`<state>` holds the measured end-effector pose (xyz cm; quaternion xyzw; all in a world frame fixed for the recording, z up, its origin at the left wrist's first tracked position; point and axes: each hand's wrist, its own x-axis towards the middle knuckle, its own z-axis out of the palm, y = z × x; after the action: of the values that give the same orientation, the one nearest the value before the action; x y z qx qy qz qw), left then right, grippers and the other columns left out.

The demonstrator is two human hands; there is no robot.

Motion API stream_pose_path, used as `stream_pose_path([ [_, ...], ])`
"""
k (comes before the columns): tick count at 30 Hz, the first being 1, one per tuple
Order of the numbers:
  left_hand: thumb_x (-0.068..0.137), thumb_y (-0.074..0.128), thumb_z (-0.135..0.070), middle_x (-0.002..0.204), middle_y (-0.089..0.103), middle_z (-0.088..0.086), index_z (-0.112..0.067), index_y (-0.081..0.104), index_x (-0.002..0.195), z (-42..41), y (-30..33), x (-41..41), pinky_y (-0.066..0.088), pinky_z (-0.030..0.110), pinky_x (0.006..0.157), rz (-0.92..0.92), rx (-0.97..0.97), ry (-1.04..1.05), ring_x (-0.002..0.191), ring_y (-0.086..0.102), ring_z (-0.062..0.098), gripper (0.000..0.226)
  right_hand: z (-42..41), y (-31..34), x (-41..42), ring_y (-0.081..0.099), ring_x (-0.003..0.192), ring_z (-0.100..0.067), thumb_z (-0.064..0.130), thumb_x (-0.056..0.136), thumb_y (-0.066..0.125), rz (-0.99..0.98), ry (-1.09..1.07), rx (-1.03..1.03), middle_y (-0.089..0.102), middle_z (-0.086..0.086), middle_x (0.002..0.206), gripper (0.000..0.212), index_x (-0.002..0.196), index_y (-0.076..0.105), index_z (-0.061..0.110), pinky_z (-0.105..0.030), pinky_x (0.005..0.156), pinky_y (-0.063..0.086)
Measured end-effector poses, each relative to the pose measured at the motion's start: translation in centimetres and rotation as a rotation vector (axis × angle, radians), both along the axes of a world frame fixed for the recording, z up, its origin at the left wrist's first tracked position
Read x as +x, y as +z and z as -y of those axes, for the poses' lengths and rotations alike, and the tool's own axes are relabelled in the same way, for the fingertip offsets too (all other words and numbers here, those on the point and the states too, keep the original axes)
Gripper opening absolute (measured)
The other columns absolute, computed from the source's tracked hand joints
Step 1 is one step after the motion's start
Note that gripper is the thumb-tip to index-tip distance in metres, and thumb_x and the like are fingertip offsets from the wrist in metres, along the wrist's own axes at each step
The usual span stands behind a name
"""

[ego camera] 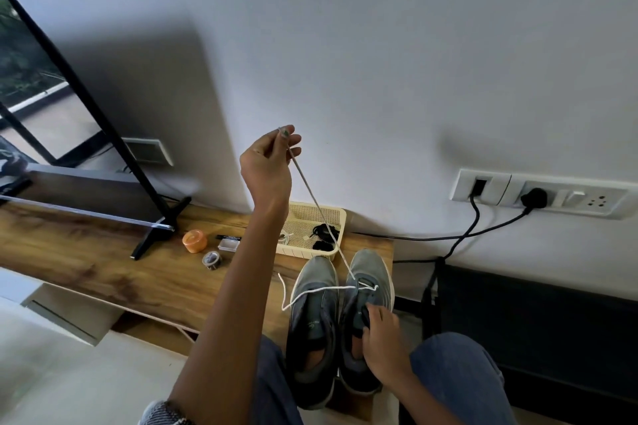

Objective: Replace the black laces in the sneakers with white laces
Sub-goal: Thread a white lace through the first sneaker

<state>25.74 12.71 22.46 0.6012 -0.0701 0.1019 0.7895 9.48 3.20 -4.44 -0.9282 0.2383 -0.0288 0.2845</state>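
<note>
Two grey sneakers stand side by side at the near right end of the wooden bench, toes toward the wall. The left hand is raised high above the sneakers, its fingers pinching the tip of the white lace, which runs taut and slanting down from there to the lowest eyelets of the right sneaker. From those eyelets the lace crosses over the left sneaker and its other end trails slack onto the bench just left of that sneaker. The right hand is down on the right sneaker, fingers curled over the tongue and collar, gripping it. The lace's held tip is therefore well above the sneakers, while the right hand's fingers sit just behind the threaded eyelets. Just beyond the sneakers' toes, against the wall, is a cream basket, with black laces lying inside it. Left of the basket lie a small clear box, a roll of tape and an orange round tub, then the foot of a screen. Right of the sneakers, on the wall, a socket strip has black cables plugged in. Denim-clad knees frame the sneakers.
</note>
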Motion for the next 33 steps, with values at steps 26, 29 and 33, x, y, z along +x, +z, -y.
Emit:
stream_pose_path([
  [26,0.094,0.056,-0.022,0.111,0.07,-0.007,-0.027,0.071,0.108,3.7,-20.0,-9.0,0.036,0.031,0.097,-0.075,1.346,-0.362,0.107,0.061,0.014,0.021,3.3,1.8,2.3,0.056,0.08,-0.025,0.01,0.073,0.059,0.028,-0.205,0.366,0.06,-0.006,0.08,0.014,0.067,0.053,0.022,-0.035,0.065,0.045],
  [29,0.097,0.051,-0.031,0.11,0.067,-0.01,-0.031,0.069,0.108,4.0,-21.0,-8.9,0.018,0.036,0.106,0.06,1.474,-0.259,0.115,0.05,0.011,0.021,4.0,1.6,2.3,0.058,0.094,-0.029,0.01,0.08,0.057,0.013,-0.185,0.391,0.062,-0.011,0.1,0.023,0.097,0.07,0.017,-0.03,0.073,0.043],
  [33,0.095,0.055,-0.032,0.107,0.067,-0.009,-0.029,0.071,0.104,4.6,-22.3,-8.7,0.015,0.043,0.107,0.046,1.511,-0.223,0.121,0.043,0.015,0.018,5.4,1.5,2.2,0.055,0.118,-0.023,0.005,0.085,0.054,-0.008,-0.2,0.521,0.06,-0.008,0.127,0.042,0.126,0.061,0.01,-0.027,0.091,0.042],
])
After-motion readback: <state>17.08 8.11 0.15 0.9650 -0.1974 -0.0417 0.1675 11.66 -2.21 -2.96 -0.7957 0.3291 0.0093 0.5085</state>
